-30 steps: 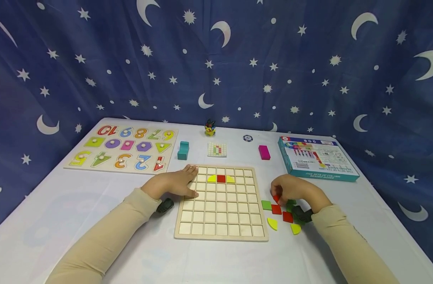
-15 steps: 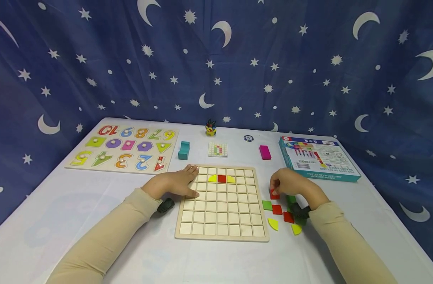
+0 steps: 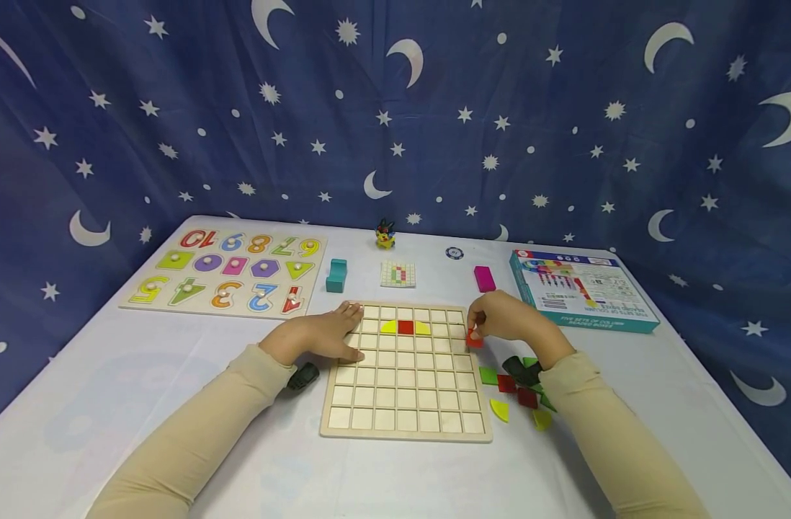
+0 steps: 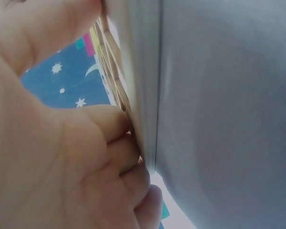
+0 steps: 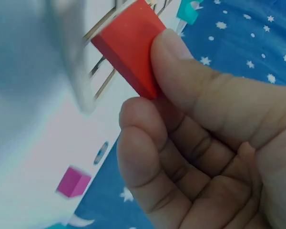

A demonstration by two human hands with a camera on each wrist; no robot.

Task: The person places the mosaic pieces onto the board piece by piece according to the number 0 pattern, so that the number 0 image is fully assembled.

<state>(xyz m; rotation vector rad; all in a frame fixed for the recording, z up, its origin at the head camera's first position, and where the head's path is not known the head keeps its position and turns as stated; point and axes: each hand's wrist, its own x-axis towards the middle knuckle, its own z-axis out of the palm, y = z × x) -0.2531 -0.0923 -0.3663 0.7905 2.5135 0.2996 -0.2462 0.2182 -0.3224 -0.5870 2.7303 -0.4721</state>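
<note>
White desk [image 3: 402, 479] shows between wooden grid board [image 3: 405, 398] and near edge. The left hand [image 3: 320, 335], thumb spread from fingers, rests on the board's left edge; the right hand [image 3: 508, 317] pinches a red tile [image 5: 131, 43] at the board's right edge.

Legible markings: numerals 1 to 10 on the puzzle board [image 3: 207, 295]; "FIVE SETS OF COLUMN BEADED BOXES" on the teal-sided box [image 3: 583, 288].
</note>
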